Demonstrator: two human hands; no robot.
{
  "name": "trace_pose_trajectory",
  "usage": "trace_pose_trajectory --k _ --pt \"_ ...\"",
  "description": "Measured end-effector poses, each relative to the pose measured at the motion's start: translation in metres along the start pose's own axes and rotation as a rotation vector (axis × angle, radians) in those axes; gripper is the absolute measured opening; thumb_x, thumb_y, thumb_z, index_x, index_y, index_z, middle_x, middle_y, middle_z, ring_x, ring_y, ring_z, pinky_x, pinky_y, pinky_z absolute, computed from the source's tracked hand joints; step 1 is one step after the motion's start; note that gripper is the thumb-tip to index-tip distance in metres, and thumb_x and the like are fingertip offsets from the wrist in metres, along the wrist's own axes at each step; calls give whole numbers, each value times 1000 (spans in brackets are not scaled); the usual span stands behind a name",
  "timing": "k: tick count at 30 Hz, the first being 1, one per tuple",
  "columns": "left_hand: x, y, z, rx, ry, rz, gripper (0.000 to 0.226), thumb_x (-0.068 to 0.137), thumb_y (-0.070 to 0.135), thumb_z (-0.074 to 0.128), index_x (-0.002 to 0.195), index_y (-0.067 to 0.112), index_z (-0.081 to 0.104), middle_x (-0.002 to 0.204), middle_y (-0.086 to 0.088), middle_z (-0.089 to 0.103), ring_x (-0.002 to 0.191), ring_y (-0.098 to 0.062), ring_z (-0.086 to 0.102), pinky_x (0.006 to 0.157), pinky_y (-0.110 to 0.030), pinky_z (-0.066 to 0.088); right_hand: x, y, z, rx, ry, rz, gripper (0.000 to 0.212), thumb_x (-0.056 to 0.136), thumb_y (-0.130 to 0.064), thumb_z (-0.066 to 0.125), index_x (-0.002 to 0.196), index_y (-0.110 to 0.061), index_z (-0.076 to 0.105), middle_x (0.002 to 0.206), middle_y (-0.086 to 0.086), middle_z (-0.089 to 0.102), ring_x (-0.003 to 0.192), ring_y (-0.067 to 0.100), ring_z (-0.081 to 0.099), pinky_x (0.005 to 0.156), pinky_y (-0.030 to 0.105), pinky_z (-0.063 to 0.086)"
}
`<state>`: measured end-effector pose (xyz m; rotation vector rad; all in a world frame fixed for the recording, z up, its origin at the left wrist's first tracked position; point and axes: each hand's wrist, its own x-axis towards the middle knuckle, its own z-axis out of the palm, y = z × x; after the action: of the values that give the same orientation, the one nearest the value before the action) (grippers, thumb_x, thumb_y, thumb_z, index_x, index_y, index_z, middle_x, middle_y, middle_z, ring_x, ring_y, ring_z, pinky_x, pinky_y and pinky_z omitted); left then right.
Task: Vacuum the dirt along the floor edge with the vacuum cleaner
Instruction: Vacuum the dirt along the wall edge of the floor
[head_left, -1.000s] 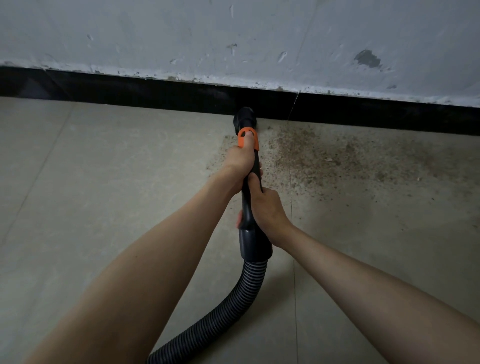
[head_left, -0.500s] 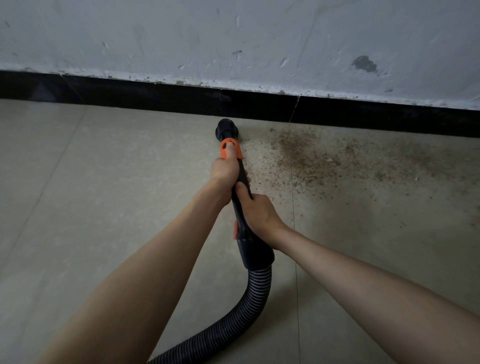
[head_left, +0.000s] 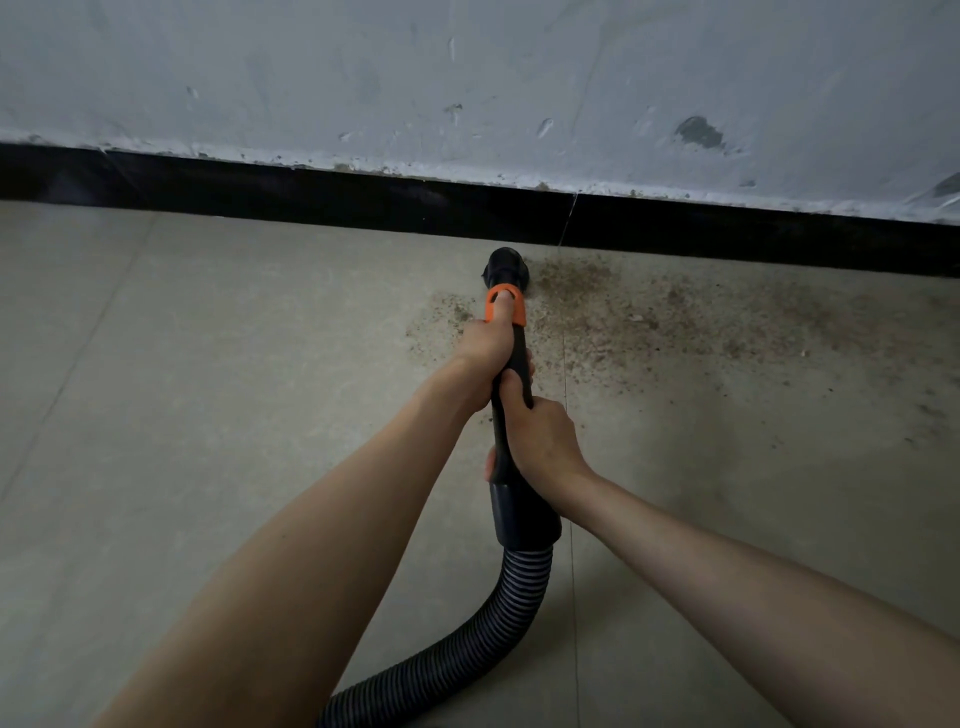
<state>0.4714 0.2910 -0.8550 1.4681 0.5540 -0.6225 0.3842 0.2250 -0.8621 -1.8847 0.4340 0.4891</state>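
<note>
A black vacuum wand (head_left: 511, 395) with an orange collar (head_left: 511, 309) points at the floor edge; its round nozzle (head_left: 505, 266) sits on the tile just short of the black skirting (head_left: 311, 195). My left hand (head_left: 485, 353) grips the wand high up, thumb on the orange collar. My right hand (head_left: 540, 436) grips it lower, just above the cuff where the ribbed hose (head_left: 498, 629) starts. Brown dirt (head_left: 675, 317) is spread on the tile to the right of the nozzle, with a thinner patch (head_left: 441, 322) left of it.
A scuffed white wall (head_left: 467, 78) rises above the skirting. Beige floor tiles (head_left: 182, 389) run left and toward me, with a grout line (head_left: 569, 467) passing under the wand. The hose curves off the bottom edge.
The nozzle has gone forward and to the right, from about a hand's width off the skirting to close beside it, at the left end of the dirt. Both hands kept their grip.
</note>
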Motion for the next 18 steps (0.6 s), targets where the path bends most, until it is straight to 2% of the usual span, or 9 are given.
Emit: trace_pose_trajectory --k 4,8,12,15,18 --pt "0 1 2 -2 -46 -3 62 97 54 34 115 -3 51 76 -13 57 64 -25 55 70 -38 50 -1 2 2 36 47 6 66 97 -55 31 63 -6 60 43 5 61 36 11 56 39 14 42" --pt "-1 3 -6 -22 -33 -12 53 98 53 34 98 2 50 75 -12 55 62 -23 53 64 -34 50 0 -4 6 44 8 6 64 97 -55 30 61 -10 57 43 4 61 36 10 56 39 13 40" --pt "0 4 -25 -88 59 6 50 98 52 34 96 3 49 69 -10 53 56 -21 52 55 -31 48 4 -14 15 -24 -76 -9 66 98 -55 30 68 -5 62 43 4 61 37 8 56 42 13 41" --pt "3 3 -41 -112 157 25 51 97 53 36 100 4 49 72 -10 55 58 -23 54 59 -33 50 7 -23 23 -67 -143 -26 66 98 -55 29 71 -4 62 46 5 63 43 11 58 50 18 46" --pt "4 0 -52 -119 221 17 53 96 55 35 105 4 48 85 -13 57 74 -27 56 79 -42 53 6 -29 28 -89 -200 -46 65 99 -54 30 68 -6 61 44 3 61 41 12 58 48 18 45"
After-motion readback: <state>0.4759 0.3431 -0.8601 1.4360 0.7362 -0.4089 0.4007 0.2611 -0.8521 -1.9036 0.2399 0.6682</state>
